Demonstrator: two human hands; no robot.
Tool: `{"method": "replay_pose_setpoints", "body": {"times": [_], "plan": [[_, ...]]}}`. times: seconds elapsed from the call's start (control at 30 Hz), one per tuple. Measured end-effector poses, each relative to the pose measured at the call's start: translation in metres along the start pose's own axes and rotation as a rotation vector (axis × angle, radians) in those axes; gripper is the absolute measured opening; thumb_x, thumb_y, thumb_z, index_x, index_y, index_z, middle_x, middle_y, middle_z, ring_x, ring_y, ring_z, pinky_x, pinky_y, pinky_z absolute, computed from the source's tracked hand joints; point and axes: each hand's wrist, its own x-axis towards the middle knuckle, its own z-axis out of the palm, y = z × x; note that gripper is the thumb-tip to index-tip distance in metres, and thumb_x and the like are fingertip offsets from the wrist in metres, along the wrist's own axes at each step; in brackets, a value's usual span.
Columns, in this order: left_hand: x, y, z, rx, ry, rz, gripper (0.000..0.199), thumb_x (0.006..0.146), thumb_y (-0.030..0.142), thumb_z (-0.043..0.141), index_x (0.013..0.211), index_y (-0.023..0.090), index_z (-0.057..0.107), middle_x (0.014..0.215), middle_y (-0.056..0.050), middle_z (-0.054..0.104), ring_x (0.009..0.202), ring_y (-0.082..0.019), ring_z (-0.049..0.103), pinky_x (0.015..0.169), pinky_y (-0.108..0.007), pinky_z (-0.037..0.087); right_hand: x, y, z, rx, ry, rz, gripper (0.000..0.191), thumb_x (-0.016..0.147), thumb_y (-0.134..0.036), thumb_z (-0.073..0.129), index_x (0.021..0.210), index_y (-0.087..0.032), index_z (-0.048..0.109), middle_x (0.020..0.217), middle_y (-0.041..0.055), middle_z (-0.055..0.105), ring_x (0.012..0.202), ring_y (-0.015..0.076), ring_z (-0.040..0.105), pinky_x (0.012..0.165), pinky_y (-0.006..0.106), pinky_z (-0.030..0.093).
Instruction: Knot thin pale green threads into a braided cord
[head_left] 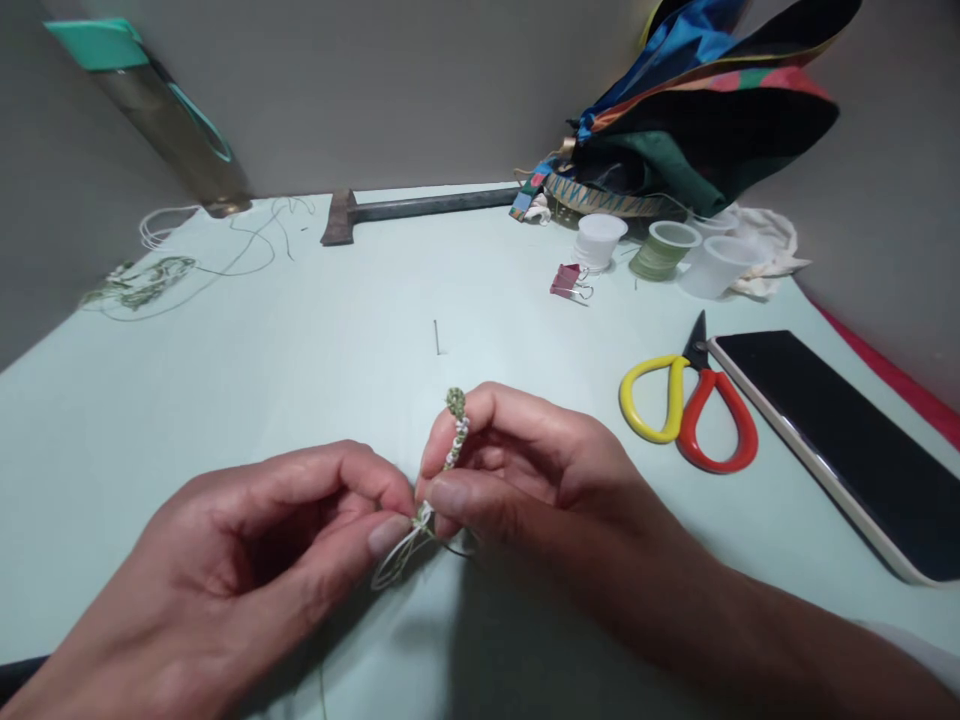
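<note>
At the near middle of our pale green tabletop, our left hand and right hand come together, thumbs and fingers pinching a knotted green-and-white cord held up off the surface. Its top stands toward 12 o'clock, while a white loop hangs toward 7 o'clock. We judge the cord light and soft, firmer along the knots and limp in the loop, with fine strands that may slip. The knotted stretch looks the surest hold; the loop looks easily pulled out of shape. Yellow-and-red scissors, the nearest object, lie well apart from our right hand at 2 o'clock, beside a black smartphone near the table's edge at 3 o'clock. A green thread spool and plastic cup stand at 1 o'clock, a loose cord tangle at 10 o'clock.
</note>
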Motion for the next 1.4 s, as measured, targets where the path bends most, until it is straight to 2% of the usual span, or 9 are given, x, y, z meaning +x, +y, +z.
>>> {"method": "replay_pose_setpoints", "body": {"times": [0.13,0.33,0.5,0.67,0.8,0.93,1.17,1.27,1.4], "plan": [[0.002,-0.005,0.0,0.286,0.055,0.173,0.014,0.093,0.047,0.068,0.091,0.037,0.078,0.072,0.003,0.07,0.057,-0.014,0.06,0.045,-0.014,0.048,-0.002,-0.001,-0.004,-0.121,-0.029,-0.018,0.013,0.091,-0.02,0.073,0.086,-0.02,0.061,0.072,-0.0068,0.053,0.066,0.0067,0.046,0.06,0.017,0.038],[0.009,0.004,0.006,0.339,0.079,0.264,0.017,0.095,0.046,0.065,0.084,0.036,0.073,0.059,0.005,0.061,0.046,-0.011,0.051,0.037,-0.013,0.042,-0.002,0.002,-0.002,-0.162,0.011,0.024,0.021,0.086,-0.025,0.08,0.086,-0.021,0.059,0.07,-0.0068,0.054,0.066,0.0081,0.047,0.059,0.018,0.038],[0.006,0.004,0.008,0.423,0.134,0.359,0.012,0.094,0.043,0.066,0.084,0.038,0.071,0.057,0.008,0.06,0.04,-0.01,0.05,0.033,-0.012,0.039,0.0,0.003,0.001,-0.174,0.054,0.037,0.02,0.082,-0.014,0.08,0.084,-0.02,0.061,0.067,-0.0085,0.057,0.062,0.0055,0.047,0.055,0.014,0.037],[0.009,0.005,0.01,0.445,0.129,0.378,0.013,0.097,0.043,0.062,0.087,0.039,0.069,0.059,0.009,0.063,0.041,-0.011,0.053,0.034,-0.012,0.041,0.0,0.004,0.001,-0.224,0.068,0.045,0.023,0.081,-0.005,0.076,0.084,-0.022,0.061,0.065,-0.0104,0.055,0.061,0.0046,0.047,0.055,0.011,0.039],[0.009,0.01,0.011,0.411,0.083,0.403,0.016,0.098,0.04,0.064,0.083,0.039,0.069,0.054,0.01,0.06,0.039,-0.009,0.053,0.035,-0.012,0.039,-0.003,0.006,0.001,-0.204,0.042,0.059,0.021,0.086,-0.004,0.069,0.084,-0.022,0.058,0.064,-0.0109,0.052,0.058,0.0032,0.045,0.051,0.009,0.034],[0.007,0.011,0.01,0.415,0.093,0.397,0.017,0.098,0.042,0.064,0.082,0.038,0.068,0.056,0.01,0.06,0.04,-0.009,0.053,0.034,-0.014,0.037,-0.004,0.005,0.001,-0.181,0.032,0.098,0.019,0.088,-0.005,0.067,0.086,-0.022,0.058,0.063,-0.011,0.052,0.055,0.0024,0.044,0.048,0.008,0.031],[0.007,0.012,0.01,0.494,0.078,0.418,0.021,0.101,0.044,0.057,0.082,0.037,0.065,0.06,0.009,0.06,0.043,-0.01,0.053,0.041,-0.016,0.04,-0.002,0.002,0.004,-0.201,0.064,0.148,0.022,0.082,-0.003,0.068,0.079,-0.021,0.056,0.061,-0.0105,0.049,0.055,0.0037,0.042,0.048,0.01,0.032],[0.002,0.014,0.01,0.491,0.084,0.366,0.023,0.101,0.045,0.056,0.081,0.037,0.064,0.061,0.009,0.059,0.046,-0.01,0.052,0.044,-0.015,0.041,-0.003,-0.001,0.004,-0.182,0.066,0.148,0.022,0.081,-0.004,0.069,0.08,-0.021,0.057,0.063,-0.0101,0.051,0.057,0.0038,0.044,0.05,0.011,0.031],[-0.002,0.014,0.009,0.462,0.077,0.288,0.026,0.1,0.05,0.056,0.079,0.036,0.062,0.057,0.009,0.053,0.045,-0.012,0.046,0.041,-0.017,0.038,-0.001,-0.007,0.004,-0.19,0.033,0.255,0.022,0.08,-0.004,0.069,0.08,-0.021,0.056,0.063,-0.0097,0.05,0.056,0.0043,0.042,0.05,0.013,0.029]]}}
